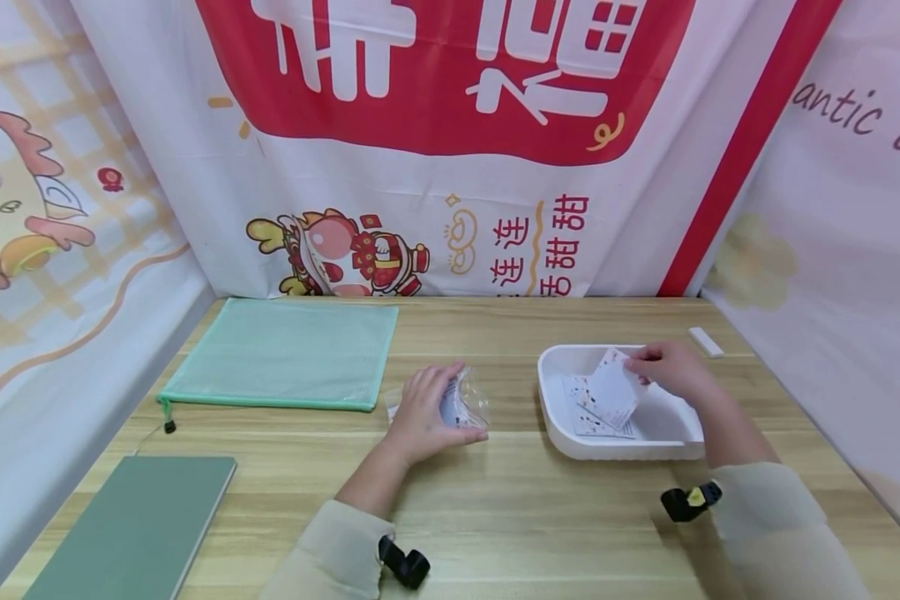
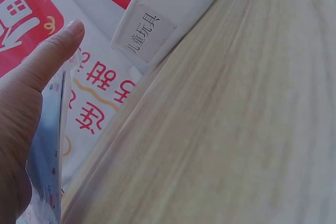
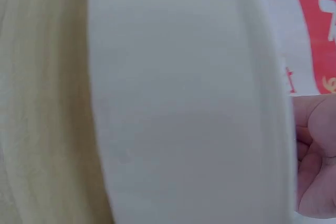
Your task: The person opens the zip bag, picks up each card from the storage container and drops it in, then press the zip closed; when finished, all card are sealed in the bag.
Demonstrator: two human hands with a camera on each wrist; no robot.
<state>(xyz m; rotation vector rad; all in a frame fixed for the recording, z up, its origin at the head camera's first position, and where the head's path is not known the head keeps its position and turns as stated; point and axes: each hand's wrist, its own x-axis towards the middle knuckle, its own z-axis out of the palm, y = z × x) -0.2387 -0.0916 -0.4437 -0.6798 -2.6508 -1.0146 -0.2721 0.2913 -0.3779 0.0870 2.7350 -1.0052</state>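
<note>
My left hand (image 1: 423,414) grips a clear plastic bag of cards (image 1: 454,407) at the middle of the table, fingers on its far side and thumb toward me. In the left wrist view, the bluish printed edge of the cards (image 2: 50,145) shows beside the palm. Over the white plastic tub (image 1: 607,450), my right hand (image 1: 671,369) pinches a white speckled card (image 1: 617,390) by its upper corner. Beneath it, another printed card (image 1: 596,427) lies in the tub. In the right wrist view, the tub wall (image 3: 184,98) hides most of the right hand.
A mint mesh zip pouch (image 1: 292,354) lies at the back left, and a grey-green notebook (image 1: 131,525) at the front left. Behind the tub, to its right, is a small white bar (image 1: 706,342). Printed cloths (image 1: 630,225) hang around the table's back and sides.
</note>
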